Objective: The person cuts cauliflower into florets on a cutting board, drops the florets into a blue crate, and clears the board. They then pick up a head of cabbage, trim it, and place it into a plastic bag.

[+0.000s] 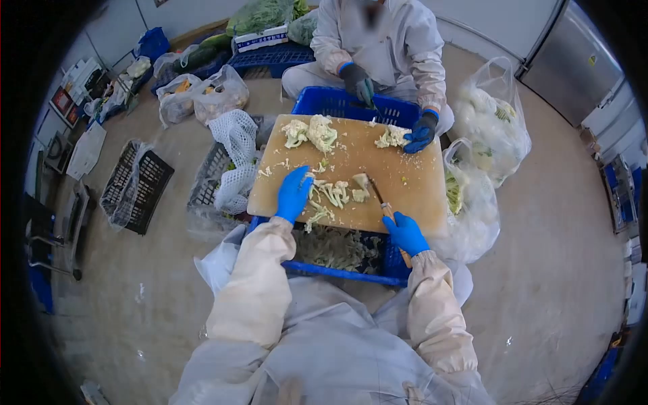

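Note:
My right hand [406, 233], in a blue glove, is closed round the wooden handle of a knife [376, 191]. Its blade points up and left, close beside a cut cauliflower stem piece [361, 195]. My left hand [293, 194], also blue-gloved, lies at the left part of the cutting board [418, 192], fingers stretched out beside chopped cauliflower florets [334, 193]. Two larger cauliflower chunks [322, 133] sit at the board's far left. Crumbs are scattered over the surface. The board rests across a blue crate [331, 272], which holds pale trimmings below.
Opposite me sits a co-worker [381, 47], one gloved hand at another cauliflower piece [390, 138]. Bags of cauliflower [489, 125] stand on the right. A black crate [219, 169] with white netting is left of the board; another black crate [138, 185] stands farther left.

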Available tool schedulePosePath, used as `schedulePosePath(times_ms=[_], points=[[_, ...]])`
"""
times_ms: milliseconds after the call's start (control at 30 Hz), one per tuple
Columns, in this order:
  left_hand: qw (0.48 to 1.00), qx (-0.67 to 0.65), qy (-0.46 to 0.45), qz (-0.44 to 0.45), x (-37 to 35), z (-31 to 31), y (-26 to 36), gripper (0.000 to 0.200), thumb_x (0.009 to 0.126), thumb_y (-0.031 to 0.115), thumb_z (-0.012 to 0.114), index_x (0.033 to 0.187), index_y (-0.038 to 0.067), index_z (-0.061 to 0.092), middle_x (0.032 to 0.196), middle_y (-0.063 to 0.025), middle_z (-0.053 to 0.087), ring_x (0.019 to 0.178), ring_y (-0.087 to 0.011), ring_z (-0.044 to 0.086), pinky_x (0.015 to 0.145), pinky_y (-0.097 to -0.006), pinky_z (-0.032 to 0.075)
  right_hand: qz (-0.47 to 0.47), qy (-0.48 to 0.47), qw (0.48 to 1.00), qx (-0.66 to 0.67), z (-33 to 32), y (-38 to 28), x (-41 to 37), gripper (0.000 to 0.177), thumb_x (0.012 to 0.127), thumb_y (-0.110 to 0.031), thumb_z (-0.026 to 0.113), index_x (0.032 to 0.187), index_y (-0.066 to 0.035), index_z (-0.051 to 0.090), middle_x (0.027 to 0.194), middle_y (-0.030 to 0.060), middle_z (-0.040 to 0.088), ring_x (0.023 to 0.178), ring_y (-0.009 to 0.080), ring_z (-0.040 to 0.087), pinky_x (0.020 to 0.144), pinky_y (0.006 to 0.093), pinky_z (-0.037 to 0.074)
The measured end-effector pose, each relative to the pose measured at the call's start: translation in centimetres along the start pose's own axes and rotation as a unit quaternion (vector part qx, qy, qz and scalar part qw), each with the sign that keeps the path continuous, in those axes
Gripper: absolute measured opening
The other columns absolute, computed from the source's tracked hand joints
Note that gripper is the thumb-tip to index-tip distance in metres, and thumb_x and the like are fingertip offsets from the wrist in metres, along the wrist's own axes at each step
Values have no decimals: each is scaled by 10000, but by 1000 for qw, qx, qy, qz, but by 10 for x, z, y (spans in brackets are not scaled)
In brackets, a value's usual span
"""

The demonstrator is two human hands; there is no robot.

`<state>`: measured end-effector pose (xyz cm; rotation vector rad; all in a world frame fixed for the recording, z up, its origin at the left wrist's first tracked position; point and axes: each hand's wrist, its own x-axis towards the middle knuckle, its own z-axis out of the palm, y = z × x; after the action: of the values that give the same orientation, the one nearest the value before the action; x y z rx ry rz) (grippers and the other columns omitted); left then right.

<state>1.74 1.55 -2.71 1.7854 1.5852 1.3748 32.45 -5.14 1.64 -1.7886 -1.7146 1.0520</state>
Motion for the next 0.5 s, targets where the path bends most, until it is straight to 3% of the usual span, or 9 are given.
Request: schedulePosePath(times_ms=[100,133,167,200,333,400,467,500], points=[[977,85,-102,170,15,28,25,345,822,248,614,1125,85,587,1104,-115,586,1007,-296,539,904,-385,401,-72,-19,994,-75,0,7,0,376,863,-379,520,826,-4,516,664,228,575,572,343,587,524,429,447],[977,83,-98,173,16,33,34,345,822,248,614,1125,85,587,1104,-115,586,1007,-296,539,904,-385,401,-111,-19,985,-129,-2,10,-5,373,859,-381,524,833,-9,519,675,231,578,594,357,587,530,441,446],[967,65,-174,175,13,35,41,332,813,267,625,1095,92,606,1098,-101,589,1012,-290,535,909,-387,396,-150,-21,971,-183,-2,13,-11,370,856,-384,527,841,-14,523,685,235,581,616,370,587,537,454,446],[951,47,-250,176,9,35,46,320,804,286,635,1064,99,625,1091,-88,591,1016,-284,532,913,-389,391,-129,-31,969,-207,-8,8,-23,372,847,-389,536,837,-18,529,710,249,581,665,395,582,555,476,444],[935,19,-276,223,-16,22,60,265,784,252,658,999,96,649,1051,-84,603,992,-285,543,912,-388,393,-233,13,954,-188,-9,31,-62,362,840,-385,548,815,-24,534,676,235,577,638,391,582,543,473,445],[922,-137,-361,-31,-20,4,66,238,770,177,663,992,93,645,1000,-101,614,968,-290,553,922,-390,387,-190,-66,958,-203,-19,25,-86,354,833,-386,559,817,-33,537,624,214,570,577,381,578,505,465,444],[957,-225,-167,-73,2,2,28,295,759,120,656,1051,97,617,1041,-129,592,897,-328,556,806,-389,454,-184,-77,952,-233,-29,7,-107,345,830,-383,563,812,-39,537,600,199,566,549,372,574,484,460,442],[995,-65,-73,34,27,-5,7,325,767,96,624,1091,103,593,1079,-134,577,909,-337,554,816,-393,455,-177,-87,945,-262,-34,-2,-115,336,828,-380,566,807,-46,536,576,185,562,520,362,570,463,456,441]])
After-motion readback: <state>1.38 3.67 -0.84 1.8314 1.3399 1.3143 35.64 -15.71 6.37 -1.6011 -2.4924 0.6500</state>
